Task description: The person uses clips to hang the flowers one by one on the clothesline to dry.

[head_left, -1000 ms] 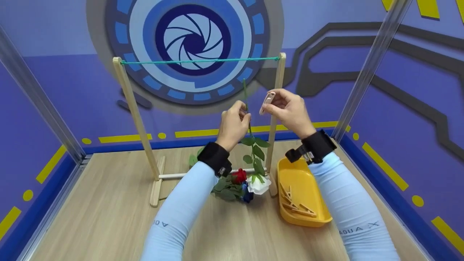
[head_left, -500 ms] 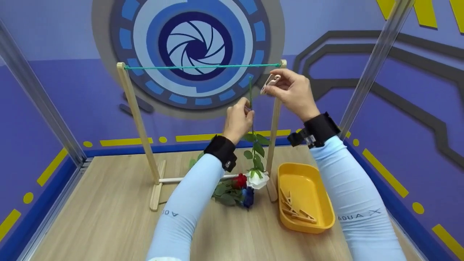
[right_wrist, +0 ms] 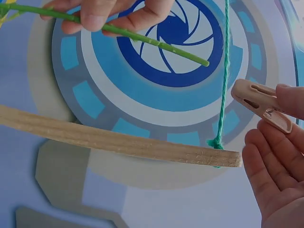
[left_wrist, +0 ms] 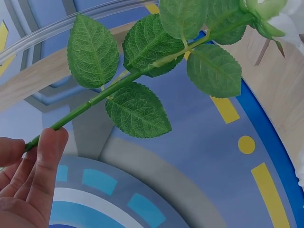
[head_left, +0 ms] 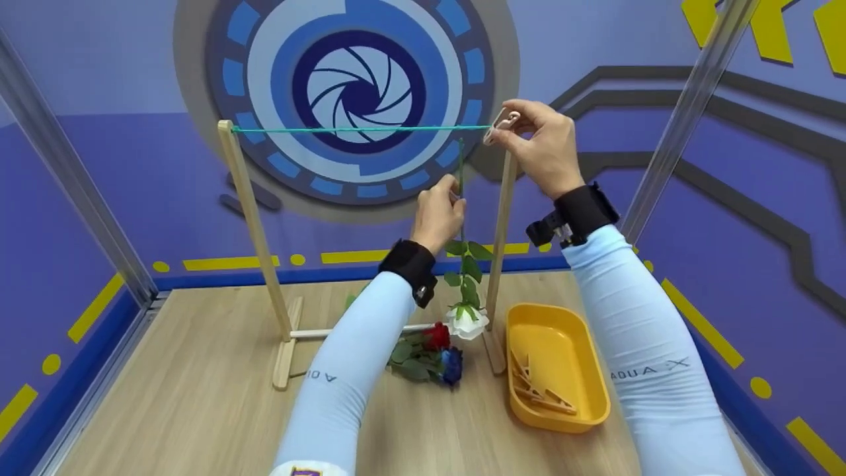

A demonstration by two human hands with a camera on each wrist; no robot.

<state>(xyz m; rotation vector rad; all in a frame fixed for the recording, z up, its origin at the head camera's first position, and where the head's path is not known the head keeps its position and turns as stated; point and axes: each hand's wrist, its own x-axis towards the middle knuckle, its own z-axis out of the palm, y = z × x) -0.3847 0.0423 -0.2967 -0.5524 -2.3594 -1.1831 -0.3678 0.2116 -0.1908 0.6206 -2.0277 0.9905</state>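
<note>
My left hand [head_left: 437, 215] pinches the green stem [left_wrist: 90, 101] of a white artificial rose [head_left: 468, 322], which hangs bloom down with its cut end just under the teal string [head_left: 370, 129]. Between thumb and fingers, my right hand [head_left: 545, 149] holds a pale clothespin [right_wrist: 256, 100]. In the head view the clothespin overlaps the string's right end. The right wrist view shows a gap between the clothespin and the string, near the knot on the wooden post [right_wrist: 190, 154]. Leaves on the stem fill much of the left wrist view.
A wooden frame [head_left: 246, 218] carries the string between two posts. Beneath it, a red rose [head_left: 437, 336] and a blue rose [head_left: 452, 366] lie on the table [head_left: 192, 396]. A yellow tray [head_left: 598, 377] at the right holds several clothespins [head_left: 545, 396].
My right hand has risen with the clothespin from below the string to its height. The left hand has shifted slightly right with the white rose, still held bloom down.
</note>
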